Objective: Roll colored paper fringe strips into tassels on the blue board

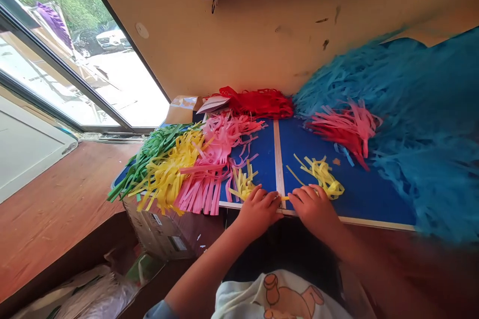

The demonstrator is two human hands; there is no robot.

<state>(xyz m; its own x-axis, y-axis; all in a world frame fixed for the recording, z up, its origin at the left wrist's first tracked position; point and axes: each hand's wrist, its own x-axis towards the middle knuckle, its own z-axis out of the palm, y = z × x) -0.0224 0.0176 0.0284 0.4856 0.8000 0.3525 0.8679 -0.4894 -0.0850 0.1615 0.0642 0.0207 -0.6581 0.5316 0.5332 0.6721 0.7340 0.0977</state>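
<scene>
A yellow fringed tassel lies across the front edge of the blue table [262, 152], its middle rolled into a thin strand between my hands. My left hand [260, 205] is closed on the strand's left side, and yellow fringe [244, 183] fans out beyond its fingers. On the other side my right hand [311, 204] grips the strand, with more yellow fringe [325, 175] spread past the knuckles. Fingertips of both hands nearly meet at the white seam of the table. Palms and thumbs are mostly hidden.
Green [160, 142], yellow [172, 164] and pink fringe [215, 154] are heaped at left. Red fringe [262, 103] lies behind. A pink-and-red tassel [348, 127] and a big blue fringe pile [430, 124] are at right. An open cardboard box [157, 232] stands lower left.
</scene>
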